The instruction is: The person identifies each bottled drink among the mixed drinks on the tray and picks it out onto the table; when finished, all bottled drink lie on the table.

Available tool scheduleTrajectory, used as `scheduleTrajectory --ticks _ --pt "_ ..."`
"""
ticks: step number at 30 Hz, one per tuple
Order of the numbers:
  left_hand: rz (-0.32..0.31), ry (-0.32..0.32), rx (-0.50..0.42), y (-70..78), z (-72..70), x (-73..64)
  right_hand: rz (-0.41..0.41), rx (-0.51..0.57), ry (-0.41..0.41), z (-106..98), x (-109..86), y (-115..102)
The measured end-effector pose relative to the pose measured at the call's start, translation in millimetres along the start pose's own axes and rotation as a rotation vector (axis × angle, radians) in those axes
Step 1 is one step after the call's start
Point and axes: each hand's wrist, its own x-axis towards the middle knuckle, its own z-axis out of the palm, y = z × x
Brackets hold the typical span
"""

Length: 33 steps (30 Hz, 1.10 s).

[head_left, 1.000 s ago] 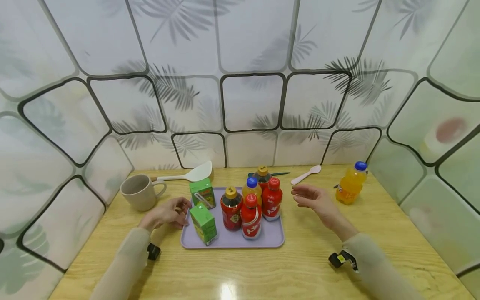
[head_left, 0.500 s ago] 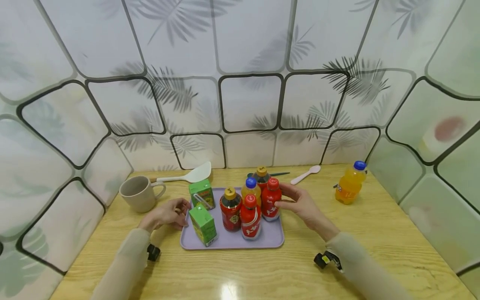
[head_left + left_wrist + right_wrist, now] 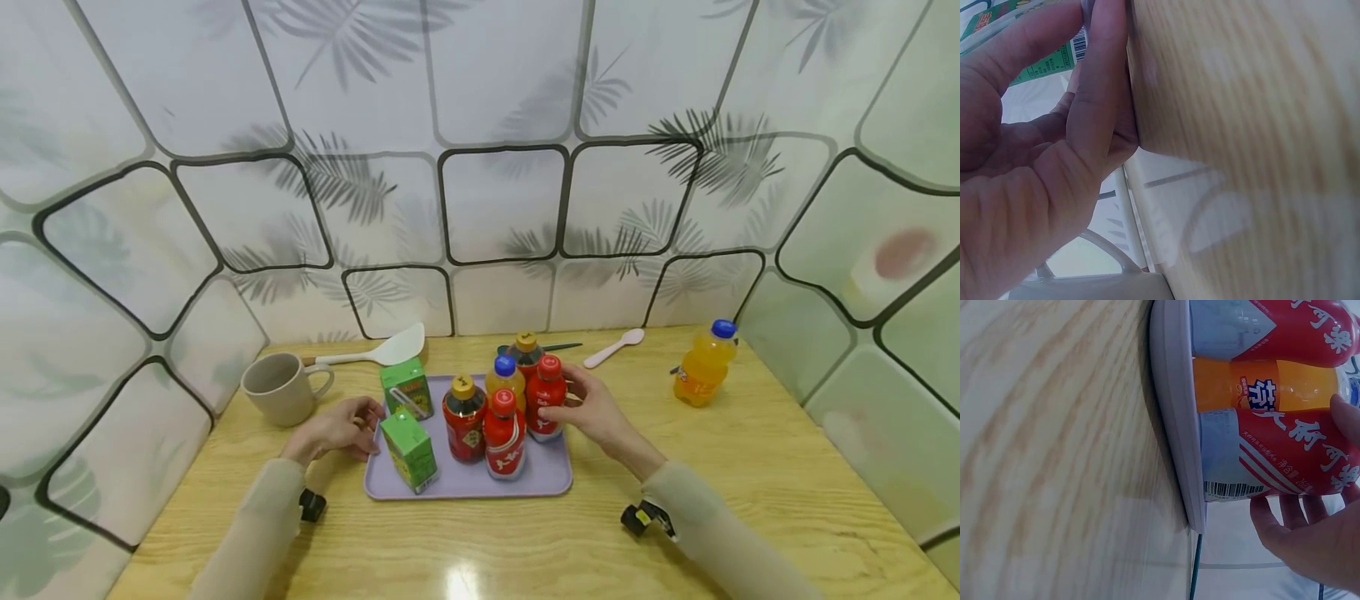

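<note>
A lilac tray (image 3: 465, 485) carries two green drink cartons and several bottles. My left hand (image 3: 339, 431) is at its left edge; in the left wrist view thumb and finger pinch the rim beside a green carton (image 3: 1044, 65). My right hand (image 3: 607, 421) grips the rear red drink bottle (image 3: 545, 400), which stands upright at the tray's right side. In the right wrist view, the thumb lies across this red bottle (image 3: 1272, 456), with fingers on its far side. Beside it stand an orange soda bottle (image 3: 506, 377), a second red bottle (image 3: 504, 437) and two dark-red, yellow-capped bottles (image 3: 464, 421).
A beige mug (image 3: 279, 392) stands left of the tray. Behind lie a white spatula (image 3: 397, 345), a dark green utensil (image 3: 558, 346) and a pink spoon (image 3: 615, 348). Another orange soda bottle (image 3: 703, 367) stands at the right. A patterned curtain surrounds the wooden table (image 3: 600, 542).
My right hand has moved left from the bare table to the rear red bottle and closed its fingers and thumb around it. My left hand has stayed at the tray's edge.
</note>
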Motion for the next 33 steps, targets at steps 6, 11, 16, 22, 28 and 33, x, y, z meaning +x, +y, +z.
scheduleTrajectory --ticks 6,11,16,22,28,33 --pt "-0.011 0.012 0.002 0.2 -1.8 -0.2 -0.003 -0.014 0.023 -0.2 1.4 -1.2" --pt "-0.008 0.01 0.007 1.2 -1.9 -1.0 -0.012 -0.027 0.032 -1.6 2.1 0.0" --pt "0.006 0.007 0.012 1.6 -0.8 -1.3 -0.025 -0.043 0.023 -5.4 2.1 -0.2" --pt "0.006 0.009 0.009 3.2 -0.6 -0.9 -0.039 -0.054 0.053 -13.0 1.2 -5.9" --pt "0.007 -0.007 -0.001 1.7 -0.8 1.2 -0.044 -0.097 0.075 -26.4 -6.6 -11.1" --pt "0.003 0.004 0.003 -0.8 -1.6 0.0 -0.053 -0.103 0.066 -39.6 -13.1 -14.6"
